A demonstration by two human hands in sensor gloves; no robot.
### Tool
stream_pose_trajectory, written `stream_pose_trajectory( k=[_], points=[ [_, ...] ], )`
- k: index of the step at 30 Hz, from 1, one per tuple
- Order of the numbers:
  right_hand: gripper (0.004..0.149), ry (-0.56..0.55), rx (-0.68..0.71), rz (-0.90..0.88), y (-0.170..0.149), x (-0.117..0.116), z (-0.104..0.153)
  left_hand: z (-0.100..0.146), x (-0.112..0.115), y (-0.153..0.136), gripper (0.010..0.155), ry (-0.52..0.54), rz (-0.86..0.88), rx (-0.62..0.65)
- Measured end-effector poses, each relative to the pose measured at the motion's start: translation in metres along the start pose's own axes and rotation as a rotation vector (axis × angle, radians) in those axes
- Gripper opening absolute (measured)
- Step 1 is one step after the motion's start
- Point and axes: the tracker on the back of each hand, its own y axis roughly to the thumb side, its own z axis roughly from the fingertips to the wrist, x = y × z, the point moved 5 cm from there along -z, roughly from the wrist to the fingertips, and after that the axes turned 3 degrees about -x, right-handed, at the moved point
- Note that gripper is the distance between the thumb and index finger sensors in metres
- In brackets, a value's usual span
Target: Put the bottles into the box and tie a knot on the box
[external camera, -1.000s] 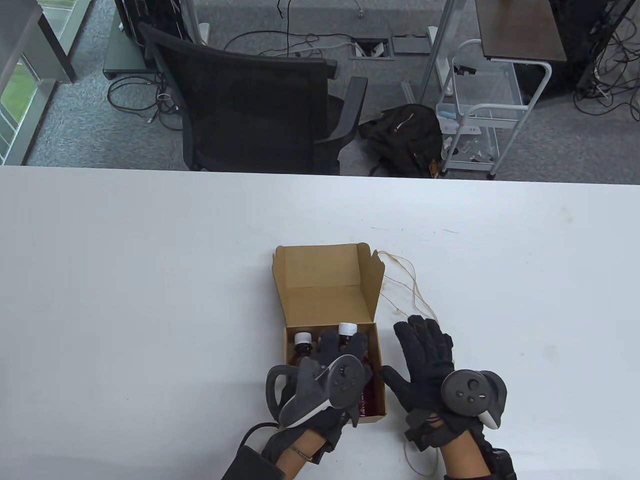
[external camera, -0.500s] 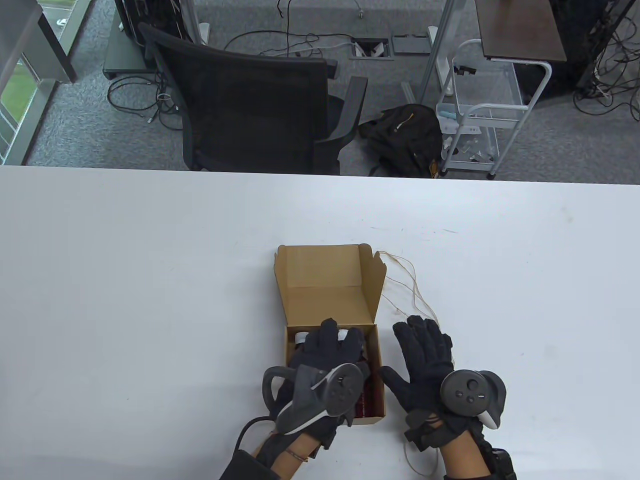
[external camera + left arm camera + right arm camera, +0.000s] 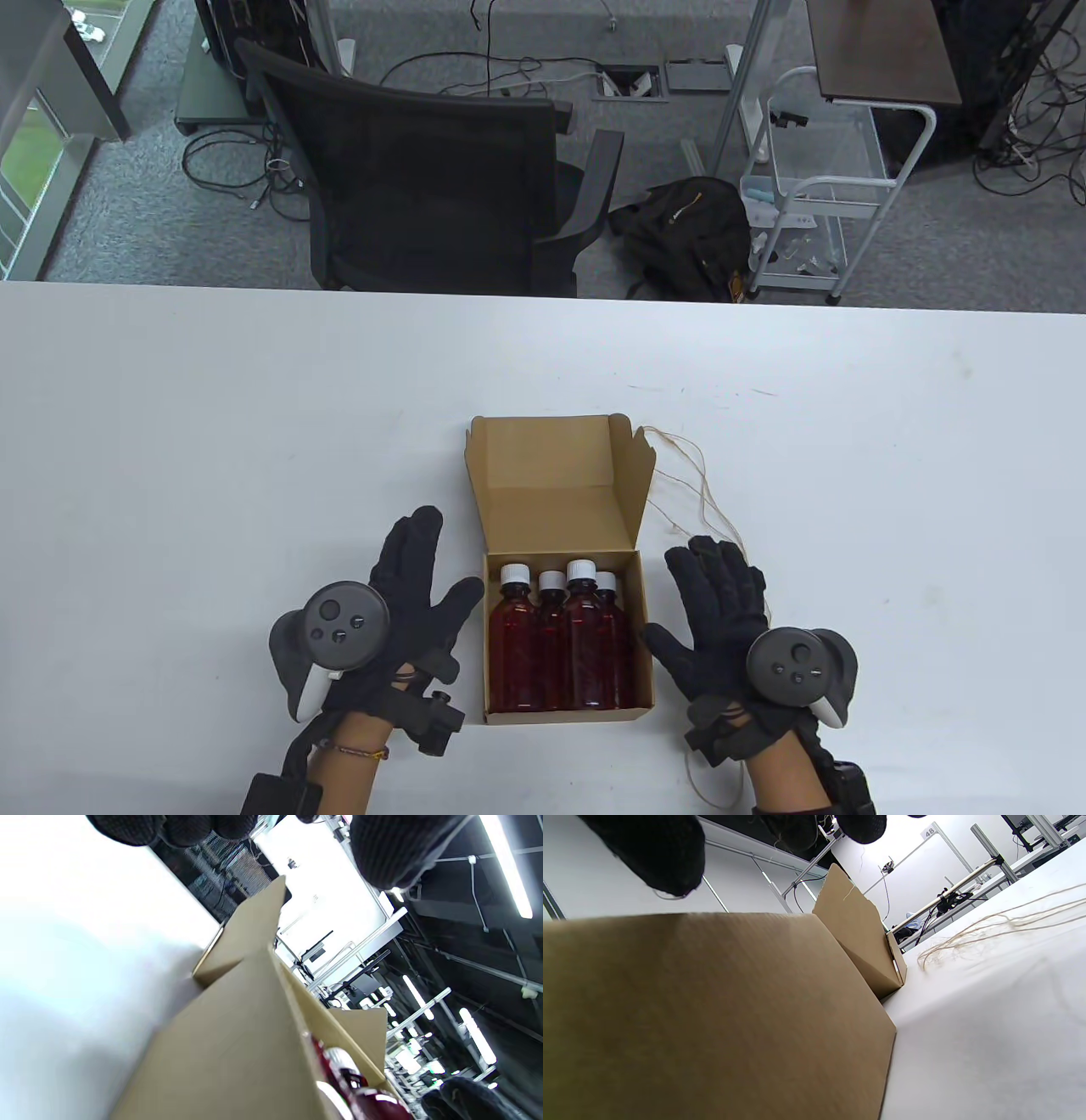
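While my left hand and right hand are lying flat, fingers spread, flanking the box, four red white-capped bottles are filling it.

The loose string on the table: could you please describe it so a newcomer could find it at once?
On the white table, find the open brown cardboard box holding four red bottles with white caps. To its right, a thin pale tan string loops from the lid's corner towards the right hand. It is the only thread-like thing lying there.
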Motion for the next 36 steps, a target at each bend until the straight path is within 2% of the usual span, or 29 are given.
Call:
stream_pose_trajectory(
  k=[3,5,8,11,13,16,20,24,25,29,33,36],
  points=[
    [0.085,-0.008,0.014,-0.015,0.001,0.0,0.0,-0.005,0.008,-0.02,0.095,-0.075,0.051,-0.013],
    [0.086,-0.011,0.027,-0.038,0.004,0.001,0.001,-0.005,0.009,-0.027,0.094,-0.069,0.041,0.004],
    [0.088,-0.011,0.045,-0.067,0.013,0.004,0.002,-0.003,0.013,-0.027,0.094,-0.1,0.049,0.011],
    [0.095,-0.065,0.119,-0.14,0.029,0.014,-0.002,-0.003,0.016,-0.023,0.095,-0.109,0.055,0.017],
    [0.097,-0.022,0.125,-0.146,0.037,0.012,-0.008,-0.004,0.02,-0.022,0.095,-0.128,0.072,0.022],
    [0.099,0.011,0.062,-0.119,0.041,0.008,-0.018,-0.006,0.027,-0.023,0.095,-0.16,0.07,0.025],
    [0.102,0.026,-0.104,-0.154,0.021,0.001,-0.029,-0.007,0.029,-0.025,0.095,-0.167,0.085,0.022],
    [0.097,0.055,-0.119,-0.279,0.004,-0.017,-0.029,-0.007,0.032,-0.026,0.094,-0.166,0.116,0.014],
    [0.097,0.095,-0.129,-0.291,0.003,-0.021,-0.028,-0.008,0.035,-0.026,0.094,-0.183,0.119,0.018],
    [0.09,0.116,-0.098,-0.306,0.0,-0.028,-0.023,-0.006,0.039,-0.021,0.095,-0.207,0.177,0.015],
    [0.082,0.099,-0.182,-0.453,-0.016,-0.032,-0.018,-0.005,0.031,-0.025,0.094,-0.17,0.136,0.007],
    [0.078,0.143,-0.251,-0.527,-0.023,-0.037,-0.016,-0.004,0.032,-0.033,0.093,-0.214,0.166,-0.027]
  ],
)
